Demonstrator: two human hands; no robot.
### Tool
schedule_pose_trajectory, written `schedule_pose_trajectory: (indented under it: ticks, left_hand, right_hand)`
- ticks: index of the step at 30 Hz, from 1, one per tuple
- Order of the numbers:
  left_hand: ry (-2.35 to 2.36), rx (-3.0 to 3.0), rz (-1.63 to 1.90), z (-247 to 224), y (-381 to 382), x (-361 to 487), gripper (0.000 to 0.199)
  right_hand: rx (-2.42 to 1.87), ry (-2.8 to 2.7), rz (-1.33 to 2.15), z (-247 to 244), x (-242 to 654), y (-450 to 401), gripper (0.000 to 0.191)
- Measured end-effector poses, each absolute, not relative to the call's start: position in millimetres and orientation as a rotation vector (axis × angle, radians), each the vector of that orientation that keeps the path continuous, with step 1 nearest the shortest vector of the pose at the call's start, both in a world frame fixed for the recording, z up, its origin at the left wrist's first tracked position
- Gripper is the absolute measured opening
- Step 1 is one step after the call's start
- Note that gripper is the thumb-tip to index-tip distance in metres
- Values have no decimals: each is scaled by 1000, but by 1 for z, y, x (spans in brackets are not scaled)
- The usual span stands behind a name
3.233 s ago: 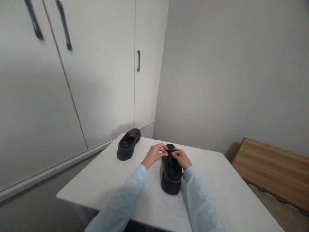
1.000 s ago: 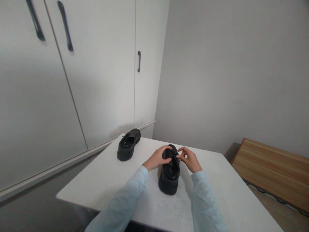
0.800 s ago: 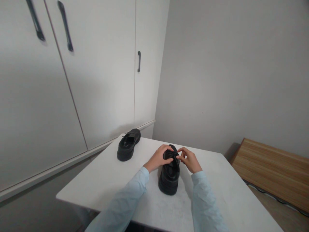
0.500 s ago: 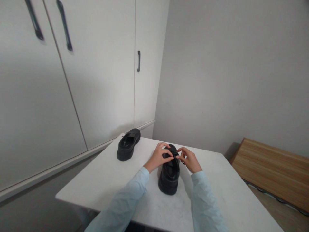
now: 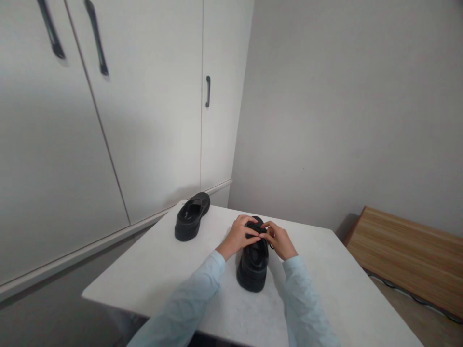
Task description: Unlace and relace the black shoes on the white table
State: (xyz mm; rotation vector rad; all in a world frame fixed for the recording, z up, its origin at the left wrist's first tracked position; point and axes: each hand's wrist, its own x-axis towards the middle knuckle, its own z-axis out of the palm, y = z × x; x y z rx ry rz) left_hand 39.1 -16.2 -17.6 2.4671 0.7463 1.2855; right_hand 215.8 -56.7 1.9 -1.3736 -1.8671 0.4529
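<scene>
A black lace-up shoe stands on the white table, heel towards me. Both of my hands are at its laces, over the front of the shoe opening. From the left, my left hand pinches a lace between thumb and fingers. My right hand pinches lace on the other side, its fingertips almost meeting the left ones. A dark lace end hangs beneath the right fingers. Just how the laces cross is too small to make out. A second black shoe stands apart near the table's far left corner.
White cupboards with dark handles rise along the left, behind the table. A grey wall stands beyond. To the right is a wood-grain board, with a dark cable running below it.
My right hand has shifted slightly left, bringing its fingertips closer to my left hand's over the laces. Both shoes stay in place.
</scene>
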Motion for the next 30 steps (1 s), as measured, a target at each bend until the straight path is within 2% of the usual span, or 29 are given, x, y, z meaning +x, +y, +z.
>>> schedule_pose_trajectory:
  ticks: [7, 12, 21, 26, 30]
  left_hand:
    - [907, 2462, 1197, -16, -20, 43, 14]
    - [1002, 2426, 1196, -18, -22, 49, 8]
    - [932, 2457, 1247, -21, -22, 49, 11]
    - [864, 2513, 1210, -18, -23, 46, 9]
    - [849, 2614, 1176, -15, -25, 44, 11]
  right_hand:
    - [-1404, -1921, 375, 0, 216, -55, 17]
    - [-1414, -1940, 328, -2, 216, -54, 18]
    - [-1403, -1902, 236, -1, 225, -53, 32]
    - [-1321, -1879, 528, -9, 228, -51, 58]
    - [-1286, -1881, 747, -16, 229, -49, 64]
